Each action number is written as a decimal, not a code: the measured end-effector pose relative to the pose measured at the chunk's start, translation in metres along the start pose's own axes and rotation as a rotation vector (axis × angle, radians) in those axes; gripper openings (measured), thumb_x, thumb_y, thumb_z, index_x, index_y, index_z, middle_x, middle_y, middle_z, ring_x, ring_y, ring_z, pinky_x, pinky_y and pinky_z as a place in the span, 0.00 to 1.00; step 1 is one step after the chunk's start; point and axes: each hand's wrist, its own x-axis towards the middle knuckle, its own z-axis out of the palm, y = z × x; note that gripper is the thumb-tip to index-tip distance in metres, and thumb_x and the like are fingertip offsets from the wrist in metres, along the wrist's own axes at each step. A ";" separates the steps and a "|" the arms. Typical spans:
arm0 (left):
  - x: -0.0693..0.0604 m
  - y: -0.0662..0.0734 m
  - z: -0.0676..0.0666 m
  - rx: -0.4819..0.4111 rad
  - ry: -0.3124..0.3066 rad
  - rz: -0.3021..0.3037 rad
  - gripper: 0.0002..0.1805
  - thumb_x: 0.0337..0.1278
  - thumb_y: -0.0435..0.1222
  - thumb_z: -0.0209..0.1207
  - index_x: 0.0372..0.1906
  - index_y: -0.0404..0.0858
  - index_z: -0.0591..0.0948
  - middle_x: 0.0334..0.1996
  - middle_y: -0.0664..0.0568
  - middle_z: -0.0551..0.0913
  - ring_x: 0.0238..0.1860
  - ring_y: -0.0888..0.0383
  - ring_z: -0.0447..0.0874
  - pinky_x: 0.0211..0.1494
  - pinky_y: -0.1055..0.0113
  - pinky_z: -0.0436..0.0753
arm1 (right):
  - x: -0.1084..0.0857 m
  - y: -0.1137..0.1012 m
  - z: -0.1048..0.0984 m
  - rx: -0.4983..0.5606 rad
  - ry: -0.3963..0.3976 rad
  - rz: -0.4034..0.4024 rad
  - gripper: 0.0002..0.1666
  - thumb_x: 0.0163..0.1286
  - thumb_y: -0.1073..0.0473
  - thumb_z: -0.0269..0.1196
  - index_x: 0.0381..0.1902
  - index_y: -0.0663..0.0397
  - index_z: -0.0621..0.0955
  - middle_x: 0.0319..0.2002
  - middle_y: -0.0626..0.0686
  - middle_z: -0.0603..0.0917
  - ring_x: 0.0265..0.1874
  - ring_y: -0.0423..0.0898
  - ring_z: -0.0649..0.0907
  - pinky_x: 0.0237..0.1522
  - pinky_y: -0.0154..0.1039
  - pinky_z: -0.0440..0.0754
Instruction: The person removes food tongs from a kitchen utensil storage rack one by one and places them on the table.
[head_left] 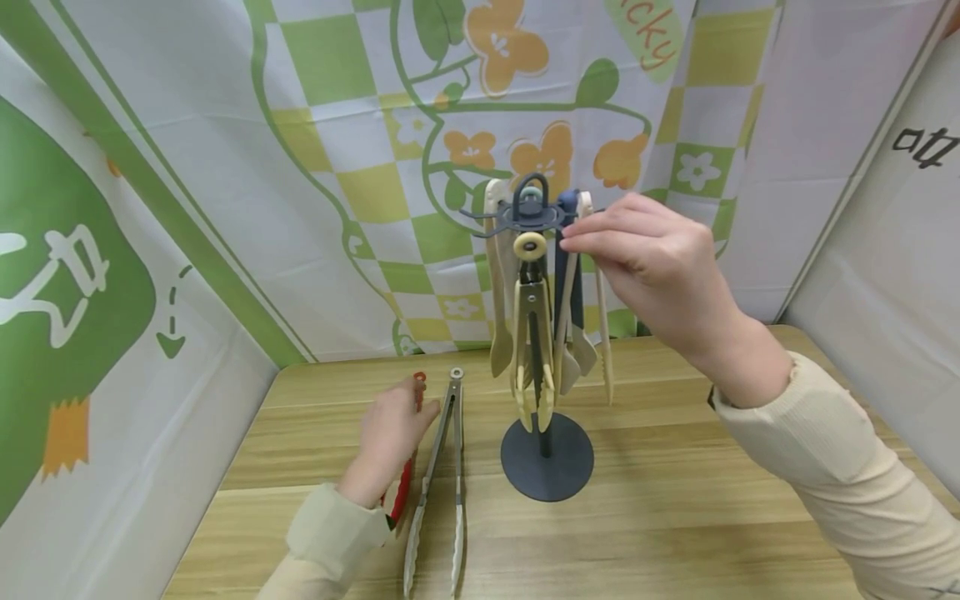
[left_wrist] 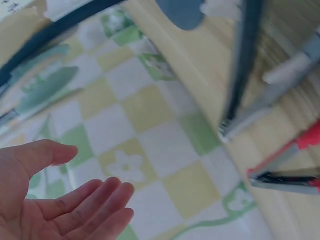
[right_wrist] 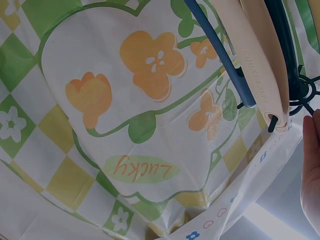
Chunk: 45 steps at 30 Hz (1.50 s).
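Observation:
In the head view, my right hand (head_left: 652,262) pinches at the rim of a dark hanging rack (head_left: 532,218), at the top of a thin beige-handled utensil (head_left: 566,308). That utensil's head is partly hidden. Yellow tongs (head_left: 532,333) hang at the front of the rack. My left hand (head_left: 390,433) is low over red tongs (head_left: 405,483) that lie on the table, partly covering them. Its fingers are relaxed and hold nothing in the left wrist view. Grey tongs with white tips (head_left: 442,475) lie spread just right of that hand.
The rack stands on a round dark base (head_left: 547,458) on the wooden table (head_left: 675,500). Other hanging utensils include a beige one (head_left: 495,292) at left and light tongs (head_left: 603,333) at right. A patterned curtain (head_left: 337,192) stands behind the table.

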 end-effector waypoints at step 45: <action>-0.030 0.078 -0.012 -0.329 0.281 0.392 0.29 0.43 0.43 0.68 0.50 0.33 0.73 0.43 0.44 0.80 0.44 0.51 0.79 0.46 0.61 0.80 | 0.003 -0.009 0.004 -0.031 -0.002 -0.003 0.12 0.50 0.81 0.59 0.23 0.64 0.85 0.27 0.56 0.85 0.27 0.51 0.81 0.36 0.44 0.81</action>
